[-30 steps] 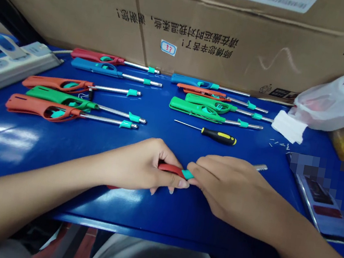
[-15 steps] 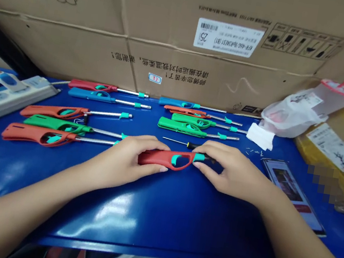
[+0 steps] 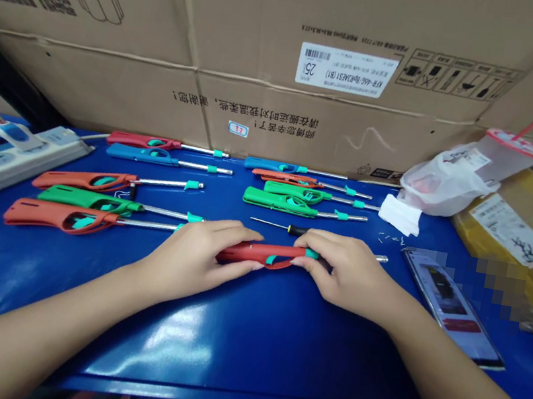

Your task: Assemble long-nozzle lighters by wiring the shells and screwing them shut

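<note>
Both my hands hold one red lighter (image 3: 265,254) with a teal trigger and a long metal nozzle, lying crosswise just above the blue table (image 3: 241,352). My left hand (image 3: 195,257) is wrapped round the rear of its handle. My right hand (image 3: 344,270) grips the front of the handle, where the teal collar meets the metal tube; the tube's tip sticks out to the right of that hand. A black and yellow screwdriver (image 3: 287,227) lies just behind my fingers.
Several red, green and blue lighters lie in a left group (image 3: 92,201) and a back group (image 3: 293,190). A power strip (image 3: 3,152) sits far left. A phone (image 3: 453,306), white cloth (image 3: 399,215), plastic bag (image 3: 449,175) are right. Cardboard boxes (image 3: 290,60) wall the back.
The red lighter has rolled in my hands, so its trigger opening shows less than half a second ago. The view has risen since a second ago, showing more of the boxes.
</note>
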### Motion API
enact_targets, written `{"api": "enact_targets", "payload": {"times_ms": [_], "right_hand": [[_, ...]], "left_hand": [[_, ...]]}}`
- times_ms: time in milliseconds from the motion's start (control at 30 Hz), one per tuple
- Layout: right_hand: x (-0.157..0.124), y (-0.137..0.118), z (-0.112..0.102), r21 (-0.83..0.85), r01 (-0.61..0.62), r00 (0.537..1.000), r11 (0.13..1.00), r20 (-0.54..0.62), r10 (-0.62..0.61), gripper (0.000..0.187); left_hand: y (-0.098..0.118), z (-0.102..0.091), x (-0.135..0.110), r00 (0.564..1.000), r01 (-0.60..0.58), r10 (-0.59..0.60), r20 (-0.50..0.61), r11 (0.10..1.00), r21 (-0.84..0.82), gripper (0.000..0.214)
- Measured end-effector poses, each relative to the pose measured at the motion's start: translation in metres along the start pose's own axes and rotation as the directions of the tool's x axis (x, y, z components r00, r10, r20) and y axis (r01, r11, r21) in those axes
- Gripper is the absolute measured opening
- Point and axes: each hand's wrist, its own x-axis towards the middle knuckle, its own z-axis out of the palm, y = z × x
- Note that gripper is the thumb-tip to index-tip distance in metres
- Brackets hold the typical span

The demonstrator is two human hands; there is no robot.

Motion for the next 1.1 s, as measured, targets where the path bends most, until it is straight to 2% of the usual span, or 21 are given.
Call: {"api": "enact_targets", "payload": {"times_ms": [100,200,400,567,667,767,833,867,933,967,1000,1033,1067,1100], "right_hand": [[0.0,-0.002,-0.004,0.029,0.001,0.998,1.0,0.065,-0.003,0.016],[-0.001,-0.006,-0.007,0.0,0.016,0.993,1.0,0.116,-0.016,0.017],[0.001,-0.017,-0.001,-0.193,-0.019,0.99,0.981,0.131,0.045,0.015],[0.001,-0.018,-0.002,-0.196,-0.053,0.991,0.979,0.112,0.076,0.015],[0.0,-0.013,-0.006,-0.137,-0.101,0.993,0.985,0.047,0.108,0.016],[0.001,-0.007,-0.008,-0.111,-0.133,0.991,0.985,-0.036,0.129,0.017],[0.002,-0.005,-0.007,-0.1,-0.103,0.98,0.99,-0.18,0.084,0.015],[0.003,-0.004,-0.007,-0.103,-0.085,0.955,0.991,-0.291,0.052,0.015],[0.005,-0.002,-0.006,-0.114,-0.079,0.852,0.99,-0.523,0.008,0.022],[0.006,0.0,-0.006,-0.113,-0.094,0.796,0.989,-0.605,0.006,0.025],[0.007,0.001,-0.005,-0.106,-0.115,0.764,0.988,-0.645,0.019,0.025],[0.007,0.003,-0.003,-0.097,-0.13,0.762,0.987,-0.647,0.037,0.023],[0.008,0.006,-0.002,-0.089,-0.138,0.785,0.987,-0.617,0.054,0.021],[0.009,0.008,0.001,-0.089,-0.141,0.831,0.986,-0.552,0.069,0.019]], "left_hand": [[0.0,0.002,0.001,0.997,0.024,-0.024,0.074,1.0,0.008,0.023],[0.003,0.005,0.001,0.997,0.029,-0.03,0.078,0.999,0.013,0.023],[0.007,0.006,-0.001,0.999,0.014,-0.015,0.047,0.999,0.04,0.028],[0.005,0.002,0.003,0.998,-0.023,0.016,0.059,0.992,0.121,0.027],[0.006,-0.002,0.004,0.997,-0.081,0.083,-0.003,0.973,0.218,0.032],[0.006,-0.009,0.009,0.989,-0.136,0.146,-0.005,0.932,0.336,0.035],[0.0,-0.019,0.019,0.983,-0.174,0.185,0.004,0.916,0.361,0.035],[-0.005,-0.026,0.027,0.98,-0.184,0.201,-0.009,0.915,0.36,0.036],[-0.019,-0.041,0.046,0.981,-0.17,0.192,-0.028,0.92,0.352,0.036],[-0.027,-0.049,0.057,0.984,-0.154,0.174,-0.026,0.924,0.35,0.036],[-0.036,-0.055,0.069,0.988,-0.128,0.152,-0.039,0.925,0.357,0.036],[-0.045,-0.059,0.081,0.989,-0.111,0.139,-0.053,0.925,0.363,0.037],[-0.054,-0.062,0.092,0.99,-0.101,0.13,-0.055,0.925,0.366,0.038],[-0.062,-0.063,0.103,0.991,-0.092,0.12,-0.054,0.926,0.367,0.036]]}}
